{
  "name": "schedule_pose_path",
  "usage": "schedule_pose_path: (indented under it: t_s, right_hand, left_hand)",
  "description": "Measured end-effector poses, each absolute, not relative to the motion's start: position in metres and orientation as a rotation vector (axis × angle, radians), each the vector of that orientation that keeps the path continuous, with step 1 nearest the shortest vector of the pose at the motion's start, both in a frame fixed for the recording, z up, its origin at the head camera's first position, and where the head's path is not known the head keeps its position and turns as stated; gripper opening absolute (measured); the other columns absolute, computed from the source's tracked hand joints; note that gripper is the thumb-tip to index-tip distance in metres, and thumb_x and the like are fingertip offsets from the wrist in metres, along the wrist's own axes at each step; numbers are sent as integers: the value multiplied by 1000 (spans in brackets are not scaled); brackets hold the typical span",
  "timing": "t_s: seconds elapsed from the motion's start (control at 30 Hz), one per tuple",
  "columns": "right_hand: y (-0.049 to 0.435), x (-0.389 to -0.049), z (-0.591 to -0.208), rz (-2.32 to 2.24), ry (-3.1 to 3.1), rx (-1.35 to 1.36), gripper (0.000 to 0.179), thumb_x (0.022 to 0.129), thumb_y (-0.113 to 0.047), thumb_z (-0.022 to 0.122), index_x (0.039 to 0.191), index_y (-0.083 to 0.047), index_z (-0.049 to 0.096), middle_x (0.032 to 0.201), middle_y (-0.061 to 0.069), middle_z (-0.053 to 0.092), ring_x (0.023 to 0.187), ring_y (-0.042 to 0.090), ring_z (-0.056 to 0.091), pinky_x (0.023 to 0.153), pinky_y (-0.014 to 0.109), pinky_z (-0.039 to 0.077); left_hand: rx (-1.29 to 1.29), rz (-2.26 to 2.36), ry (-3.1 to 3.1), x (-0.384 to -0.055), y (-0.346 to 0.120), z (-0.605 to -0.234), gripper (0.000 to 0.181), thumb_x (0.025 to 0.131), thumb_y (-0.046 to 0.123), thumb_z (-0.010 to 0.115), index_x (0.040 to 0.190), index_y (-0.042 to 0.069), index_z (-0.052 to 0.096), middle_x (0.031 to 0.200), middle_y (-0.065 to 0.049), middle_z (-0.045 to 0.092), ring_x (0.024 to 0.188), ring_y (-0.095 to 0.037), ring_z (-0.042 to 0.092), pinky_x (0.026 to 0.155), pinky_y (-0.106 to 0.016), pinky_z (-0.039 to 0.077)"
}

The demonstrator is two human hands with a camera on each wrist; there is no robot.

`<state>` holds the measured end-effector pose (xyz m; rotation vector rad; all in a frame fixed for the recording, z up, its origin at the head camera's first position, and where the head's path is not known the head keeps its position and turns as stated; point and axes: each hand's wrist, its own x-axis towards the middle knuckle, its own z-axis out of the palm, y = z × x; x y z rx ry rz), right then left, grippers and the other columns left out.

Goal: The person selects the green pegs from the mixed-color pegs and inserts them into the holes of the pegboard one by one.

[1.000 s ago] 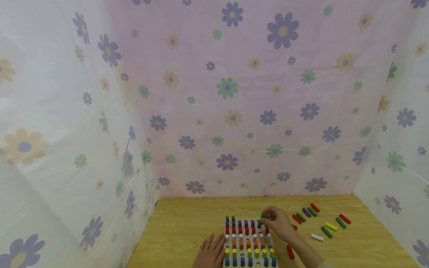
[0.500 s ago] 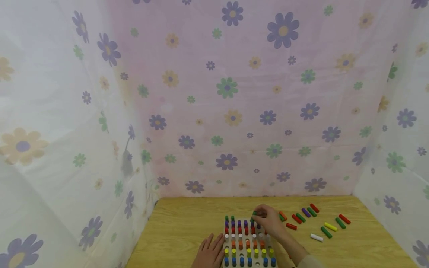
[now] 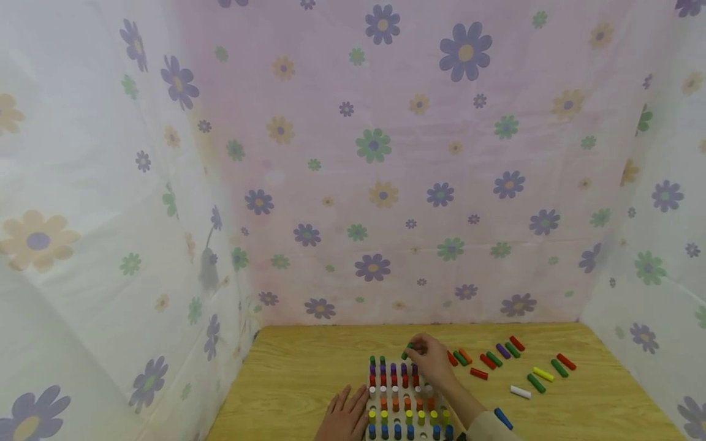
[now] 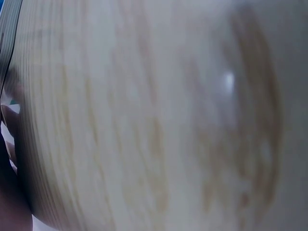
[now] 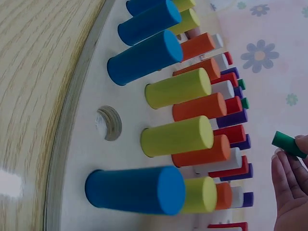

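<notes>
My right hand [image 3: 432, 362] pinches a green peg [image 3: 407, 351] between thumb and fingers, above the back row of a pale pegboard [image 5: 86, 149]. In the right wrist view the peg [image 5: 287, 143] is tilted and apart from the board. Rows of upright pegs fill much of the board: blue at the front, then yellow, orange, white, red and purple. Two green pegs [image 3: 372, 360] stand at the back left corner. My left hand [image 3: 343, 419] rests with fingers spread at the board's left edge. The left wrist view shows mostly wood grain, with a bit of hand at its left edge.
Loose pegs lie on the wooden table [image 3: 309, 355] to the board's right, among them a purple peg [image 3: 502, 351], a yellow peg [image 3: 543, 373], a white peg [image 3: 520, 392] and a blue peg [image 3: 503, 419]. An unfilled hole [image 5: 109, 123] shows in the blue row. Flowered sheets hang around the table.
My right hand has moved left along the back row, carrying the green peg. Loose pegs near the board's right side have come into view from behind the arm. The left hand stays put.
</notes>
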<state>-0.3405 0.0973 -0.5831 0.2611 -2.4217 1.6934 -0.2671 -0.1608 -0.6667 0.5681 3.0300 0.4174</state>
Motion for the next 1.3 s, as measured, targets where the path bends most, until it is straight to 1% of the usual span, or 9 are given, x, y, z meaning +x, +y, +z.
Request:
schedule_pose_path:
  t_s: [0.1,0.33,0.5,0.7,0.8,1.03,1.13,1.3]
  right_hand:
    - [94,-343,-588,1675,-2399,251,11,95,-6,72,105,-2,68,92,3,69,83,15,65,69,25,57]
    - [84,-348,-595,1629,-2352,287,11,94,-1,72,104,2,67,92,5,70,83,17,66,69,26,58]
    - [78,-352,-603,1632,-2372,288,10,94,-1,71,102,-3,66,92,3,70,84,15,66,70,24,58]
    - [74,-353,-607,1564,-2386,347,9,94,1,70,100,-4,66,89,4,70,80,15,66,67,27,59]
    - [73,-354,-608,1498,-2420,364,9,95,0,71,101,-6,66,89,2,70,80,14,66,66,27,58]
    - [71,-354,-614,1348,-2499,381,12,95,-2,71,106,-1,67,91,2,70,82,14,67,68,28,58]
    - [69,-354,-616,1321,-2512,359,11,96,-3,72,106,-2,68,92,1,70,83,14,67,69,29,58]
    - [65,-354,-617,1243,-2555,345,11,94,-4,74,103,-4,69,88,-2,69,78,11,65,65,29,57]
  left_hand:
    - [566,411,3029,-267,-160,-666,62,110,57,23,156,25,47,159,9,44,147,-35,39,116,-58,35]
    - [558,426,3018,-267,-160,-664,61,110,57,23,156,25,47,159,10,44,147,-35,39,116,-59,35]
    - [551,427,3011,-267,-160,-665,64,109,59,21,156,25,47,159,10,44,147,-36,40,115,-60,35]
    - [544,469,3000,-267,-160,-666,64,109,59,19,156,25,47,160,10,43,147,-36,38,116,-61,35]
    - [557,485,2998,-267,-160,-666,63,110,58,20,157,25,46,160,9,43,147,-37,38,116,-61,34]
    - [589,483,3015,-268,-161,-669,63,109,59,19,157,26,45,161,9,42,147,-38,39,115,-62,35]
    - [608,474,3027,-268,-162,-669,64,109,59,18,158,27,44,161,9,42,146,-39,39,115,-61,35]
    - [603,465,3028,-268,-164,-669,65,109,59,17,158,27,44,161,9,41,147,-38,38,116,-60,35]
